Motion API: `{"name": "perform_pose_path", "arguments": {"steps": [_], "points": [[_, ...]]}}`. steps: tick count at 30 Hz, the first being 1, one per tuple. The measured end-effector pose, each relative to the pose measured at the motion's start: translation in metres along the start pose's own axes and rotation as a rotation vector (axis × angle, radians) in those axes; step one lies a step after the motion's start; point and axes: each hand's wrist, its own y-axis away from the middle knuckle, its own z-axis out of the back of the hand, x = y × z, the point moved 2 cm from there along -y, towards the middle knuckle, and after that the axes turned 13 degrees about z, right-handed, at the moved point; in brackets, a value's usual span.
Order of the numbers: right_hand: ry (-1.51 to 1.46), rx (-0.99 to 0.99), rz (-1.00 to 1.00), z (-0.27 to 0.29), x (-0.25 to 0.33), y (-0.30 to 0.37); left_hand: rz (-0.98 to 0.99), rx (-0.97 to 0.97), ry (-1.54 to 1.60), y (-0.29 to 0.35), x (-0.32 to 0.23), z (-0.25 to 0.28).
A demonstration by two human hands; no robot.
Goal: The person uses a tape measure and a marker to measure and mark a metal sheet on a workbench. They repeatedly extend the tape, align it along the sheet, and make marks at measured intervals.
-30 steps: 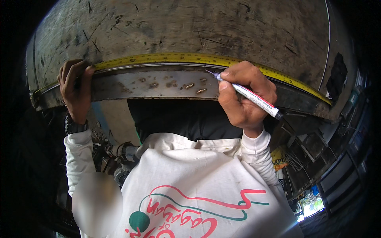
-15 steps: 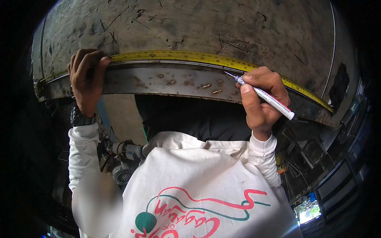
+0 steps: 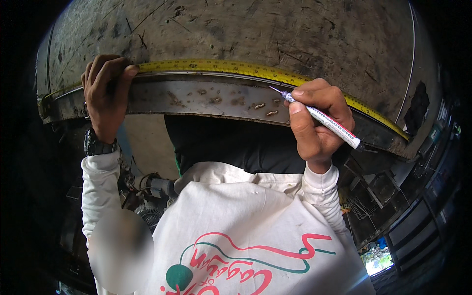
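A yellow tape measure blade (image 3: 221, 65) lies stretched lengthwise along the near edge of the worn workbench (image 3: 236, 29). Just on its near side runs a thin pale metal bar (image 3: 206, 76). My left hand (image 3: 107, 98) curls over the blade and bar near the left end, its thumb pressed by the blade; the palm side is hidden. A white marker pen (image 3: 334, 125) is pinched between thumb and fingers of my right hand (image 3: 317, 118). The pen's fine tip points left, close to the bar's near side; whether it touches cannot be made out.
A grey metal strip (image 3: 189, 96) with brown weld-like spots forms the bench's near edge. Dark cloth (image 3: 417, 108) lies at the far right. Below the bench, a motor-like machine (image 3: 150, 211) stands at left and metal frames (image 3: 383, 189) at right.
My right hand and the marker pen have moved slightly left along the bar. The left hand keeps its place on the tape measure. The whole view has shifted a little.
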Motion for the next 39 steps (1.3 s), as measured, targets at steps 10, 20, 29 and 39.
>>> {"name": "perform_pose_path", "arguments": {"steps": [10,20,29,39], "points": [[-0.020,-0.005,0.002,0.003,0.000,-0.001,0.001,-0.003,-0.008,0.000,0.002,0.000],[0.048,0.031,-0.028,-0.021,0.000,-0.004,-0.003,-0.017,0.004,-0.001,-0.001,0.000],[0.117,0.033,0.002,-0.023,-0.002,-0.003,-0.006,-0.012,0.000,-0.002,-0.001,-0.001],[0.081,0.072,0.015,-0.020,0.000,-0.005,-0.011,-0.010,0.031,-0.001,0.004,0.000]]}}
